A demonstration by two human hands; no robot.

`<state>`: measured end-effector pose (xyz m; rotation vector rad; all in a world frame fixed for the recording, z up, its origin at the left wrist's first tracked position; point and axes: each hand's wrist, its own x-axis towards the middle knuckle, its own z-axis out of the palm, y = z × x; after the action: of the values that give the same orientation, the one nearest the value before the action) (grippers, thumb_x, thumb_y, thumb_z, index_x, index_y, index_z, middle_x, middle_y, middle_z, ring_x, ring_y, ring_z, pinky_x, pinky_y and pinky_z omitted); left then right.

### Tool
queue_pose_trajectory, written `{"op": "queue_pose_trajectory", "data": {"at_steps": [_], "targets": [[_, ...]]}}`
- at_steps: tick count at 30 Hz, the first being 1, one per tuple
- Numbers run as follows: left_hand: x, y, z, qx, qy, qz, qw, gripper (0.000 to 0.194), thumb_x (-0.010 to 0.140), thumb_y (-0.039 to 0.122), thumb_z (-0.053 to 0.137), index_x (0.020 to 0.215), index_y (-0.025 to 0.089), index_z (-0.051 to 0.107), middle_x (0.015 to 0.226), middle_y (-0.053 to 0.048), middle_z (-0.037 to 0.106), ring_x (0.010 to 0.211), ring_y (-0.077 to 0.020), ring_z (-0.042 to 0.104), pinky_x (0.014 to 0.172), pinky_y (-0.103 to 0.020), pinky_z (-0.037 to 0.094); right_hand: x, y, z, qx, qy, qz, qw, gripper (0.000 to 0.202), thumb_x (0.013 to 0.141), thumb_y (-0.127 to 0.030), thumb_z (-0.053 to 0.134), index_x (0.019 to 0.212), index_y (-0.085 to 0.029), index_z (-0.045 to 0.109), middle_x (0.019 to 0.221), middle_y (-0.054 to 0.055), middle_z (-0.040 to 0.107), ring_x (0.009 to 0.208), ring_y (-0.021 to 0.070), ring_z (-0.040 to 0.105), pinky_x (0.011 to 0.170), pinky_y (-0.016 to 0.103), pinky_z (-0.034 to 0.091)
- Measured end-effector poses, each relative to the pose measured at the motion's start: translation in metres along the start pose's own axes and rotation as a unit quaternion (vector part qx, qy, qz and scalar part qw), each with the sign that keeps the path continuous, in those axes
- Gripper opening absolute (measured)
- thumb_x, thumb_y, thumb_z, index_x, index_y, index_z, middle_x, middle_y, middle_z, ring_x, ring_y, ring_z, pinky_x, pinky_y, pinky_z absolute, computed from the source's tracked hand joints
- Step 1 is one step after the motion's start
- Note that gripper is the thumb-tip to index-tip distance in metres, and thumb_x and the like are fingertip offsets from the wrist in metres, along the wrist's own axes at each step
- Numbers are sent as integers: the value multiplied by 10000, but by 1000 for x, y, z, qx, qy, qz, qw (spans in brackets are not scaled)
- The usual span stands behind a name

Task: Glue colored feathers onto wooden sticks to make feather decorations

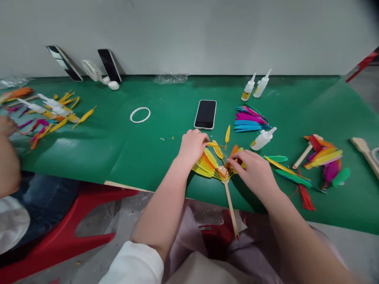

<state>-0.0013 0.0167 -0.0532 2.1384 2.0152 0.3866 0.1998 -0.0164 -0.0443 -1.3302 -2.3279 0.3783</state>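
Note:
A feather fan with yellow and orange feathers lies at the front edge of the table. Its wooden handle juts over the edge above my lap. My left hand is closed at the fan's upper left, pinching a yellow feather whose quill points right. On the fan's right side, my right hand is closed with thumb and fingers on its feathers, which it partly hides. Just above the fan lie a loose yellow feather and another yellow feather.
A phone lies behind the fan. Right of it are a glue bottle, a pile of blue and pink feathers and a multicoloured feather fan. A white ring lies left. Another person's arm rests at far left.

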Motion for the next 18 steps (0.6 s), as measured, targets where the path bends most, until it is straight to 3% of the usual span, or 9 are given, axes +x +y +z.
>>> {"op": "queue_pose_trajectory", "data": {"at_steps": [5,10,18], "targets": [[-2,-7,0,-5,10,-19,1000,108,790,230,568,800,194,670,846,-79,589,836,-226,494,735,-373,399,7,-7,17,-98,-55,-10,994,262,847,-401,470,769,-190,604,776,53,577,755,168,558,578,258,357],[-4,-11,-2,-1,18,-33,999,110,792,209,556,804,189,663,835,-81,592,826,-231,505,713,-370,394,6,-9,21,-159,-61,-8,985,289,864,-391,432,734,-181,581,773,61,559,769,191,544,624,286,364],[-4,-11,-1,-4,24,-36,999,125,794,198,548,830,198,667,843,-85,606,839,-240,519,702,-367,391,2,-10,6,-190,4,-1,982,254,871,-323,412,760,-165,576,781,63,556,776,185,535,656,278,370]]}}
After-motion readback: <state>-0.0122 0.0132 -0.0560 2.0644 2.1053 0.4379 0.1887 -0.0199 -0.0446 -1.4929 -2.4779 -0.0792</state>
